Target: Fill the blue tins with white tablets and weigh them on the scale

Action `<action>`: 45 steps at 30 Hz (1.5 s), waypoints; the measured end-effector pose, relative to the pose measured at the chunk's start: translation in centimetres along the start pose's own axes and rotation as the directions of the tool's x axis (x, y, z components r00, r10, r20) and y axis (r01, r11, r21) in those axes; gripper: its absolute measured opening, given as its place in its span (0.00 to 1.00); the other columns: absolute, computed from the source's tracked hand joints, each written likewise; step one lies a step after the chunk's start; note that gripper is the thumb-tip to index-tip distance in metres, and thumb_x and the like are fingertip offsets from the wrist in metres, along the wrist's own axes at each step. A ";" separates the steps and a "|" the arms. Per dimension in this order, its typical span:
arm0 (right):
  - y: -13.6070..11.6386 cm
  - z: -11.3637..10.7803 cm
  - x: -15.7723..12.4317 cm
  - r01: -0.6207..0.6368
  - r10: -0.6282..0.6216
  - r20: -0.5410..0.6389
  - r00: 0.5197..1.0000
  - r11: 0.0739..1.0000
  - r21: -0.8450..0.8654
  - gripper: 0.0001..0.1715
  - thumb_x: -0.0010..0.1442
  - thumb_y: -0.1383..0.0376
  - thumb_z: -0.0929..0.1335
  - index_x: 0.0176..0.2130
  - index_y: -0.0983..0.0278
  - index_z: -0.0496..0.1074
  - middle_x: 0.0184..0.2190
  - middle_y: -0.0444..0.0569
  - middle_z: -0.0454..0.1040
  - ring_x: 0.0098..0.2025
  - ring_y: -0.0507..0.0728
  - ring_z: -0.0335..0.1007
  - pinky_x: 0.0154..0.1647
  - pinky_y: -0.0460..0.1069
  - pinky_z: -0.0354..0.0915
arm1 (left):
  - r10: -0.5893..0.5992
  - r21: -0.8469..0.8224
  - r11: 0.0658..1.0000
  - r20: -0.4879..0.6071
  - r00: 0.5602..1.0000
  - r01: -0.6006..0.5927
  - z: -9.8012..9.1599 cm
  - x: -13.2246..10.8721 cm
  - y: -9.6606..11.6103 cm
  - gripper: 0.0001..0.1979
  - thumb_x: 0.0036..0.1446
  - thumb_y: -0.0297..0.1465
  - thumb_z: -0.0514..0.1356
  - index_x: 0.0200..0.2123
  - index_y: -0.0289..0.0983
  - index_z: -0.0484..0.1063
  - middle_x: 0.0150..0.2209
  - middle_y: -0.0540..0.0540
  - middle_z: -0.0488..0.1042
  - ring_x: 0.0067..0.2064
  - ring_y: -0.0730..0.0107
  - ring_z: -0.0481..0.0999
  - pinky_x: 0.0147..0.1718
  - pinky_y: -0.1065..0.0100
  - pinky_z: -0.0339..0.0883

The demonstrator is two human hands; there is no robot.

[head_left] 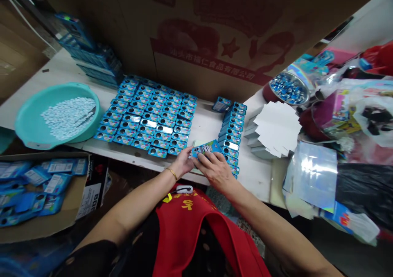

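Near the front edge of the white table, a small blue printed box (206,148) is held between both my hands. My left hand (183,163), with a gold bracelet at the wrist, pinches the box's left end; small pale bits seem to show at its fingertips. From the right, my right hand (215,170) curls its fingers over the box's near side. Left of my hands stand rows of blue boxes (150,115) with dark round windows. A single column of similar boxes (232,129) lies just to the right.
A turquoise basin (30,121) of small pale pieces stands at left. Below it, a carton (73,203) holds blue packs. White card sheets (278,125) are stacked at right, near a bowl of blue-wrapped pieces (288,88). A large cardboard box (123,35) blocks the back.
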State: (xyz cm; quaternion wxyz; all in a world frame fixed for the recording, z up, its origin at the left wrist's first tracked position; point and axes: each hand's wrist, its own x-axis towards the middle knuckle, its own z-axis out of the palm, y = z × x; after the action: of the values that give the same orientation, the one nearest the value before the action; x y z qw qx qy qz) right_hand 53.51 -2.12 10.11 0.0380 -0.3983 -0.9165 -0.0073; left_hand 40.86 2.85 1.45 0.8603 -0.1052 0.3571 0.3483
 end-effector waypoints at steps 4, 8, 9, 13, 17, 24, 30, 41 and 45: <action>0.3 0.3 -0.3 -0.017 0.017 -0.015 1.000 1.000 0.014 0.25 0.57 0.72 0.60 0.54 0.58 0.59 0.47 0.50 0.66 0.48 0.60 0.57 0.45 0.55 0.52 | -0.002 -0.031 1.000 0.005 1.000 0.002 -0.1 0.1 0.1 0.08 0.52 0.25 0.52 0.28 0.30 0.70 0.23 0.44 0.72 0.23 0.75 0.70 0.22 0.75 0.61; 1.2 1.3 -0.8 -0.102 0.116 -0.105 0.988 0.986 0.130 0.25 0.56 0.71 0.60 0.52 0.56 0.61 0.45 0.50 0.67 0.47 0.61 0.58 0.44 0.56 0.54 | 0.008 -0.051 0.999 -0.047 0.999 -0.010 -0.1 -0.8 0.2 0.05 0.49 0.24 0.53 0.27 0.31 0.70 0.23 0.45 0.71 0.23 0.74 0.69 0.24 0.73 0.62; 1.5 1.7 -1.0 -0.144 0.169 -0.131 0.977 0.974 0.177 0.24 0.56 0.70 0.60 0.52 0.57 0.61 0.44 0.51 0.67 0.46 0.60 0.59 0.43 0.55 0.55 | 0.011 -0.053 0.998 -0.064 0.998 -0.015 -0.1 -1.0 0.3 0.05 0.49 0.23 0.53 0.27 0.31 0.69 0.22 0.45 0.71 0.23 0.73 0.69 0.25 0.72 0.63; 2.8 4.2 -1.8 -0.189 0.276 -0.193 0.942 0.907 0.376 0.23 0.54 0.67 0.60 0.50 0.60 0.60 0.43 0.54 0.66 0.44 0.61 0.61 0.43 0.56 0.59 | 0.027 -0.057 0.998 -0.112 0.993 -0.033 -1.1 -1.4 0.8 0.04 0.46 0.22 0.55 0.25 0.30 0.69 0.20 0.45 0.68 0.22 0.71 0.69 0.25 0.69 0.64; 4.1 6.9 -3.0 -0.398 0.519 -0.081 0.851 0.738 0.545 0.21 0.52 0.61 0.61 0.47 0.60 0.60 0.40 0.52 0.66 0.40 0.61 0.65 0.38 0.55 0.62 | 0.036 -0.122 0.992 -0.080 0.996 -0.046 -2.4 -2.6 1.3 0.08 0.50 0.25 0.53 0.25 0.28 0.70 0.22 0.41 0.69 0.26 0.69 0.72 0.30 0.68 0.66; 4.4 10.8 -2.7 -0.525 0.648 0.054 0.759 0.561 0.640 0.19 0.49 0.60 0.63 0.41 0.64 0.61 0.34 0.50 0.67 0.35 0.58 0.64 0.35 0.52 0.62 | 0.054 -0.125 0.990 -0.105 0.993 -0.067 -5.1 -7.3 1.4 0.06 0.51 0.24 0.54 0.29 0.28 0.71 0.27 0.39 0.73 0.29 0.70 0.73 0.30 0.70 0.67; 3.7 9.0 -3.3 -0.552 0.646 0.061 0.761 0.596 0.583 0.23 0.50 0.69 0.61 0.47 0.67 0.59 0.42 0.55 0.66 0.44 0.59 0.63 0.43 0.55 0.61 | 0.094 -0.078 0.990 -0.225 0.970 -0.114 -7.0 -8.8 1.6 0.07 0.53 0.21 0.52 0.31 0.29 0.70 0.29 0.40 0.74 0.34 0.67 0.75 0.35 0.65 0.71; -7.4 4.7 0.7 -0.120 0.054 0.153 0.987 0.877 0.466 0.13 0.57 0.70 0.62 0.44 0.66 0.64 0.39 0.51 0.67 0.42 0.56 0.61 0.40 0.49 0.63 | -0.117 0.035 0.992 -0.165 0.979 0.124 -6.7 -8.8 -0.8 0.09 0.56 0.24 0.49 0.29 0.30 0.68 0.24 0.45 0.73 0.25 0.72 0.74 0.28 0.68 0.70; -7.6 5.2 0.6 -0.109 0.014 0.202 0.979 0.877 0.467 0.09 0.58 0.71 0.61 0.40 0.66 0.65 0.38 0.49 0.67 0.40 0.55 0.61 0.37 0.47 0.63 | -0.096 0.057 0.992 -0.244 0.965 0.113 -7.0 -9.2 -1.0 0.08 0.56 0.24 0.49 0.30 0.30 0.67 0.25 0.44 0.73 0.26 0.72 0.74 0.29 0.69 0.70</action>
State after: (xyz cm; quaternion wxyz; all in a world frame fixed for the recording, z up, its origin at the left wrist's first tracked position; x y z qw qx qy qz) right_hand 47.20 -6.60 5.10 0.0458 -0.4048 -0.8762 0.2576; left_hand 33.14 -5.70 2.63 0.8309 -0.1352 0.4648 0.2743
